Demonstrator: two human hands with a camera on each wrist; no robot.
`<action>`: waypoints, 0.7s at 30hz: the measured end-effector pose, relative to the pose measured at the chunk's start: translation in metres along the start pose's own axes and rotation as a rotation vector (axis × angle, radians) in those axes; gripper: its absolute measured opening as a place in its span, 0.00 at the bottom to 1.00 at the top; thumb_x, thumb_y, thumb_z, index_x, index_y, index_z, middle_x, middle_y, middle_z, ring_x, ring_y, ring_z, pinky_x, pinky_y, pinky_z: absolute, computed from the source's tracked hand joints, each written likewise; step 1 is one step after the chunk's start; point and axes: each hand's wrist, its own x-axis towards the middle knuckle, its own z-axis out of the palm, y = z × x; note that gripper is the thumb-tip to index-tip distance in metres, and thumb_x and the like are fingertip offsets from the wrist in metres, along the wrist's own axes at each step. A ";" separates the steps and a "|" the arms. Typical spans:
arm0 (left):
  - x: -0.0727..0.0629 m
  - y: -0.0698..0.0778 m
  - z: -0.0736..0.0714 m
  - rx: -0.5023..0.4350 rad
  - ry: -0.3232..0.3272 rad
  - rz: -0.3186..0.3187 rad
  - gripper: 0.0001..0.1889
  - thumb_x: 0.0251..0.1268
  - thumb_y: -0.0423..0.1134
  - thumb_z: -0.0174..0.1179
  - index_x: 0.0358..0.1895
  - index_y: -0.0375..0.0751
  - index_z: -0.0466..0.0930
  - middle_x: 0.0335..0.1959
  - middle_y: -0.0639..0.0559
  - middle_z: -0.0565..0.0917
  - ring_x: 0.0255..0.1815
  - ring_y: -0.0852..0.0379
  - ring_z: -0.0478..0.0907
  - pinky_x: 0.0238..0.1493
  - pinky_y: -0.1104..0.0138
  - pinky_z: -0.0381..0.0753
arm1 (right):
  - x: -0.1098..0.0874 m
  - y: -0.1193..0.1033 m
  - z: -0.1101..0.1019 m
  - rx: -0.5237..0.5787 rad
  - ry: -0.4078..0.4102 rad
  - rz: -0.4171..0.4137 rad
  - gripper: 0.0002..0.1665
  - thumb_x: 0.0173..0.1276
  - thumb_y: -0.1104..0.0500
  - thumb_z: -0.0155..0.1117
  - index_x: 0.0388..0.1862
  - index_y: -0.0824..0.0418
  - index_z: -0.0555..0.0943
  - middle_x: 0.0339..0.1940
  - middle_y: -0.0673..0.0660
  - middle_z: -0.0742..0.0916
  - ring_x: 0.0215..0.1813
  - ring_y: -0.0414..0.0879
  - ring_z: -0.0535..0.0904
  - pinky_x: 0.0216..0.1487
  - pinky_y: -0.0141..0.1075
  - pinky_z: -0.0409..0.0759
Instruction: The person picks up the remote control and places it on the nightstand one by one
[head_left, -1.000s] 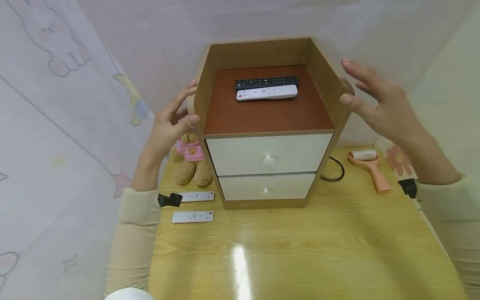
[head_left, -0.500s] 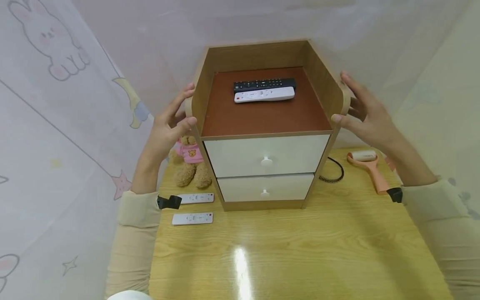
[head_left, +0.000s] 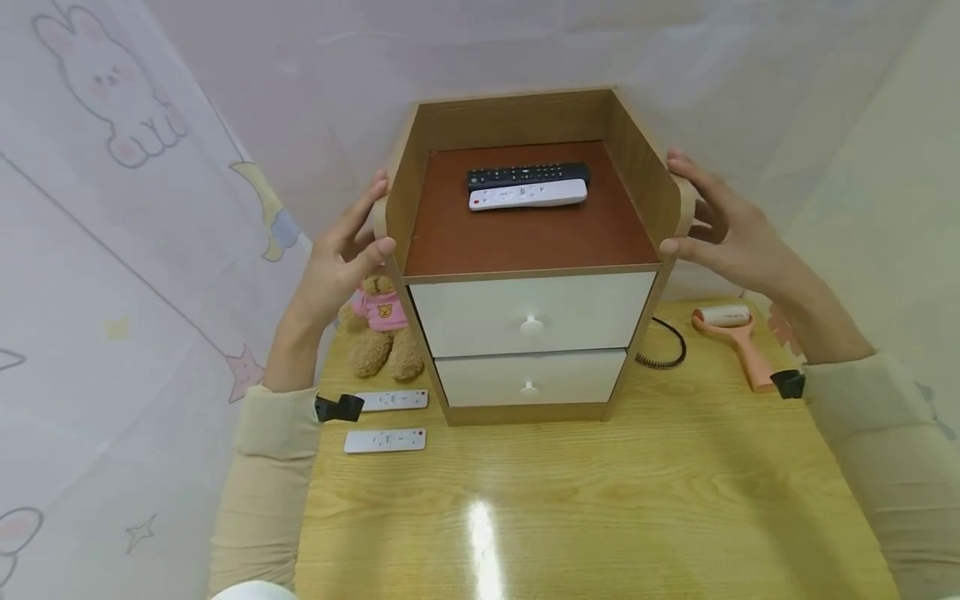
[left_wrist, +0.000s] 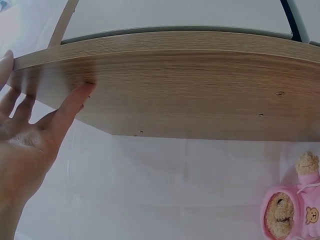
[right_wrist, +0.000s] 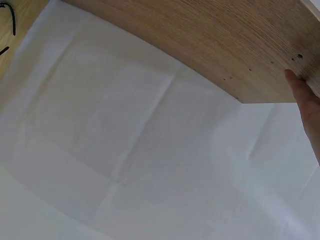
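Observation:
A small wooden cabinet with two white drawers stands on the table, its open top lined in brown. A black remote control and a white remote control lie side by side there. My left hand touches the cabinet's left side panel, thumb at the front edge; the left wrist view shows its fingers extended against the outer wood. On the other side, my right hand rests on the right panel, thumb at its front edge, index fingertip by the upper edge. Its other fingers are partly hidden.
Left of the cabinet sit a teddy bear in pink and two white remotes, one nearer and one farther. To the right lie a black coiled cord and an orange lint roller. Printed curtains hang behind.
My right hand has moved in leftward from beside the cabinet and now touches its right panel. The left hand has stayed at the left panel.

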 end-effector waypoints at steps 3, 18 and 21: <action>-0.001 0.006 0.004 0.005 0.000 -0.004 0.33 0.70 0.27 0.52 0.75 0.51 0.57 0.78 0.58 0.51 0.68 0.38 0.64 0.44 0.66 0.84 | -0.001 0.000 -0.004 0.042 -0.026 0.004 0.53 0.54 0.84 0.62 0.76 0.59 0.57 0.79 0.56 0.55 0.63 0.43 0.73 0.56 0.24 0.75; -0.069 -0.045 -0.010 0.206 0.100 -0.191 0.24 0.76 0.33 0.47 0.72 0.42 0.63 0.70 0.42 0.67 0.61 0.58 0.75 0.50 0.56 0.81 | 0.003 0.005 -0.011 0.165 -0.063 0.029 0.55 0.50 0.86 0.64 0.76 0.61 0.58 0.79 0.54 0.53 0.65 0.45 0.71 0.60 0.25 0.73; -0.103 -0.083 -0.014 0.329 0.087 -0.297 0.22 0.75 0.34 0.50 0.69 0.40 0.67 0.66 0.39 0.71 0.56 0.56 0.78 0.51 0.56 0.81 | 0.003 0.004 -0.011 0.166 -0.068 0.018 0.55 0.50 0.86 0.64 0.76 0.61 0.58 0.79 0.54 0.54 0.64 0.44 0.72 0.59 0.25 0.73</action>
